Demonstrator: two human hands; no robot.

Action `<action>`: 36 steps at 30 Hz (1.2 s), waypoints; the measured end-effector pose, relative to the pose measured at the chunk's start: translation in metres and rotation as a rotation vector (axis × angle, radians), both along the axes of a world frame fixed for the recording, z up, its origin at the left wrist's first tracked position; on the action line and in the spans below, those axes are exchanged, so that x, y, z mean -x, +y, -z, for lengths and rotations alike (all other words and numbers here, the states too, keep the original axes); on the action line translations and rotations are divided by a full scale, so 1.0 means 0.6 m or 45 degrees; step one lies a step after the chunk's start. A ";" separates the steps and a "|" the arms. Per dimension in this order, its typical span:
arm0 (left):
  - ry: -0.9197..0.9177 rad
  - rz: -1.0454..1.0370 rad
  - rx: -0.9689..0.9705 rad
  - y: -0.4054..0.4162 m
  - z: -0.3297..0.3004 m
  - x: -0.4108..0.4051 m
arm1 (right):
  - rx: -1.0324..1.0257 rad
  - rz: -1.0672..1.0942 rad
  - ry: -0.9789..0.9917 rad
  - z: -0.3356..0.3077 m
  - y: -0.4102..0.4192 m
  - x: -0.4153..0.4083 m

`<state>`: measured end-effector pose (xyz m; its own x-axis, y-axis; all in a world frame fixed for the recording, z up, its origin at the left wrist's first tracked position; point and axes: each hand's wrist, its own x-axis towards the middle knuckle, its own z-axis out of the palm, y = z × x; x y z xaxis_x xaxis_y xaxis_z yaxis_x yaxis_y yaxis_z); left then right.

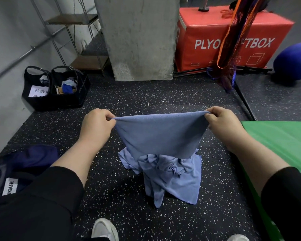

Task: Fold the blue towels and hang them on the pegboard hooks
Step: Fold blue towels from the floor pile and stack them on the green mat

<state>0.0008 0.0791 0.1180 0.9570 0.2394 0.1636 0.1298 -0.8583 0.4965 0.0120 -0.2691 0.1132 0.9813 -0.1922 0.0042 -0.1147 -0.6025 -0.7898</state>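
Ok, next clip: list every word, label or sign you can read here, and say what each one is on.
"PLYO" and "TBOX": white letters on the red padded plyo box; the middle letters are hidden behind the hanging orange and purple mesh net.
"私教": white paper label on the black fabric tote bags; the remaining characters are cut off or blurred.
"VQUE": white tag on the dark navy bag, its start out of view.
Box outline icons on the red box carry no text.

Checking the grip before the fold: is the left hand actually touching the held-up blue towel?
Touching. The head view shows the left hand pinching one top corner of the blue towel, with the right hand pinching the other.
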 end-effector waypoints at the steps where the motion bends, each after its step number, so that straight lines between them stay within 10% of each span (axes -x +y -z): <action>1: 0.010 -0.014 0.048 0.001 -0.001 0.000 | 0.042 -0.001 -0.015 -0.002 0.000 0.002; 22: 0.295 -0.365 1.491 -0.060 0.007 0.001 | -0.613 0.137 0.220 -0.025 0.033 0.017; 36: -0.009 0.158 1.133 -0.195 -0.019 0.027 | -0.959 -0.070 0.322 -0.030 0.126 0.044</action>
<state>-0.0155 -0.0378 0.1291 0.9842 0.1751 -0.0273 0.0565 -0.1635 0.9849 -0.0145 -0.1936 0.1312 0.9433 -0.0055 -0.3320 -0.3307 0.0731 -0.9409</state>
